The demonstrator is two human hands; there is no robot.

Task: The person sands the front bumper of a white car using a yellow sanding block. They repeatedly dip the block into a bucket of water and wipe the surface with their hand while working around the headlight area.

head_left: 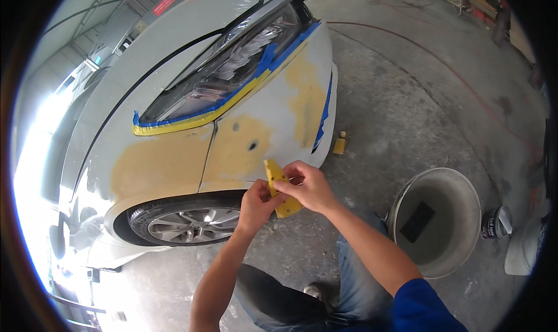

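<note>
Yellow, hole-punched strip (287, 207), at six o'clock from the view's centre, looks light, thin and bendable; pinch its edges. Your left hand (254, 207) and right hand (312, 187) both have their grip closed on it. Toward ten o'clock from it, matt tan patches (229, 152) mark the smooth, curved car body (174, 47).

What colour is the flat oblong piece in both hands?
The flat oblong piece is yellow, showing best in the head view.
</note>
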